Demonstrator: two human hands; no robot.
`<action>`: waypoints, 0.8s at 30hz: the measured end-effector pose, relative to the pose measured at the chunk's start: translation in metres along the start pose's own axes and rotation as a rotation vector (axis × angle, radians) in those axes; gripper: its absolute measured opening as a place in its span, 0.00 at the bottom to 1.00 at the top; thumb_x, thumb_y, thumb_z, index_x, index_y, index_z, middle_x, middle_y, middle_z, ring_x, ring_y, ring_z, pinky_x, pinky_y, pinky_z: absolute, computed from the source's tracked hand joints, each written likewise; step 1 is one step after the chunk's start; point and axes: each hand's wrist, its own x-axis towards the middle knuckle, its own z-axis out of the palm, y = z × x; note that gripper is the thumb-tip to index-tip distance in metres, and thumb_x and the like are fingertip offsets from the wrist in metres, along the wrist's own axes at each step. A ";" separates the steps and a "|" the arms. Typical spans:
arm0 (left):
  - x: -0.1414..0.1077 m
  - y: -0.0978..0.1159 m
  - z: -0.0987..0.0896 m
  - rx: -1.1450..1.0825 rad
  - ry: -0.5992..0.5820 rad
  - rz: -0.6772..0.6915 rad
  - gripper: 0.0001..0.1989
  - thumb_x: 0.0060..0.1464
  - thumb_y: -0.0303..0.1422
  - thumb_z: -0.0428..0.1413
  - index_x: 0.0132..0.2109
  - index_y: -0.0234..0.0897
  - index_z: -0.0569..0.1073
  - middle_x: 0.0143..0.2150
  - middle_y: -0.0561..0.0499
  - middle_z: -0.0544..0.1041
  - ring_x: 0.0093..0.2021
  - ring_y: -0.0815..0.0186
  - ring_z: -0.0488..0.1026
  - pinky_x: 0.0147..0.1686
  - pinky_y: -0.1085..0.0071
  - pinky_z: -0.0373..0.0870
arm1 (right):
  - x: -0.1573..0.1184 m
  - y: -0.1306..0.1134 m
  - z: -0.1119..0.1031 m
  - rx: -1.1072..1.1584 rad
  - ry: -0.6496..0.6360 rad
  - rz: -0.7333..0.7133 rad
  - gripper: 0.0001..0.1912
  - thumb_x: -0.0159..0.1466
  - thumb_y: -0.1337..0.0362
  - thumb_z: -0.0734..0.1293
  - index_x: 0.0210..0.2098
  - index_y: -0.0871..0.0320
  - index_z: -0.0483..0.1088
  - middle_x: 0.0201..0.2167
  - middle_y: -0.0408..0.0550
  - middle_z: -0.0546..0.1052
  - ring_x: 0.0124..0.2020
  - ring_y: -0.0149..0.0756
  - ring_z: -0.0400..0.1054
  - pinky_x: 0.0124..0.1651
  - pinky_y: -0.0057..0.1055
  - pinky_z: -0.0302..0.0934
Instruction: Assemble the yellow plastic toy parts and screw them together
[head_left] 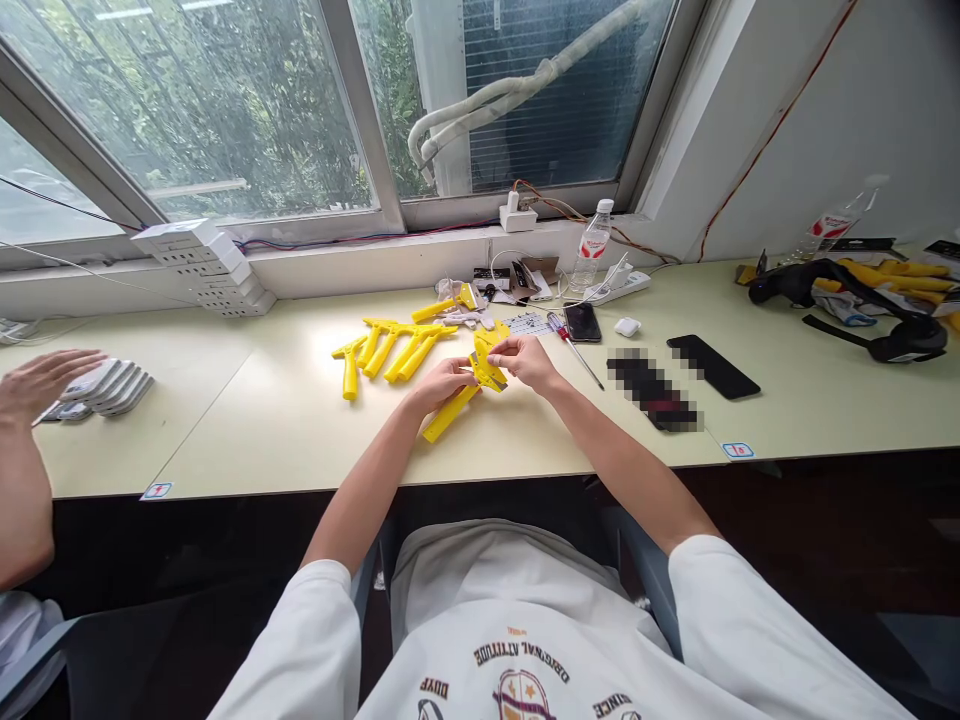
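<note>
- Two hands work just above the desk: the left hand (pixel 441 385), curled, grips a yellow plastic handle (pixel 450 412), and the right hand (pixel 526 362), nearly closed, pinches that handle's flat upper end between thumb and fingers.
- Several other yellow plastic parts (pixel 394 350) lie in a loose cluster on the pale desk (pixel 247 440), just beyond the left hand.
- A red-handled screwdriver (pixel 574 345) lies just beside the right hand, near a black smartphone (pixel 583 322); nothing stands between the hands and the handle.
- Another person's spread hand (pixel 45 385) sits at the far left, touching a stack of white packets (pixel 101 390).
- A clear plastic water bottle (pixel 592 245) stands at the back of the desk, by the window; its contents are hard to tell.
</note>
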 end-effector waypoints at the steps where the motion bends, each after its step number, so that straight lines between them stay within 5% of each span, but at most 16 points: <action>1: 0.000 0.001 0.001 -0.002 0.001 0.002 0.24 0.50 0.29 0.70 0.55 0.31 0.79 0.47 0.41 0.85 0.42 0.62 0.83 0.47 0.68 0.77 | -0.001 0.001 0.001 -0.008 0.001 -0.016 0.22 0.49 0.50 0.84 0.35 0.59 0.82 0.33 0.51 0.84 0.31 0.36 0.74 0.33 0.31 0.69; 4: -0.002 0.003 0.003 -0.008 0.002 0.004 0.23 0.50 0.29 0.70 0.54 0.30 0.79 0.47 0.41 0.85 0.42 0.62 0.83 0.47 0.68 0.77 | -0.004 0.001 0.005 -0.058 0.006 -0.055 0.17 0.52 0.55 0.83 0.35 0.59 0.83 0.34 0.51 0.85 0.36 0.40 0.78 0.40 0.33 0.73; 12: -0.003 0.004 0.004 0.026 0.026 -0.008 0.23 0.52 0.30 0.70 0.55 0.31 0.80 0.48 0.41 0.85 0.42 0.62 0.82 0.46 0.68 0.77 | -0.012 -0.006 0.011 -0.171 0.034 -0.055 0.08 0.56 0.63 0.79 0.35 0.59 0.84 0.34 0.51 0.86 0.35 0.40 0.79 0.38 0.32 0.72; 24: -0.001 -0.001 0.002 0.080 0.060 0.004 0.22 0.54 0.35 0.71 0.53 0.32 0.79 0.45 0.43 0.84 0.39 0.63 0.82 0.40 0.71 0.76 | -0.016 -0.006 0.012 -0.332 0.049 -0.101 0.05 0.61 0.63 0.77 0.36 0.57 0.83 0.35 0.49 0.86 0.37 0.39 0.79 0.40 0.32 0.69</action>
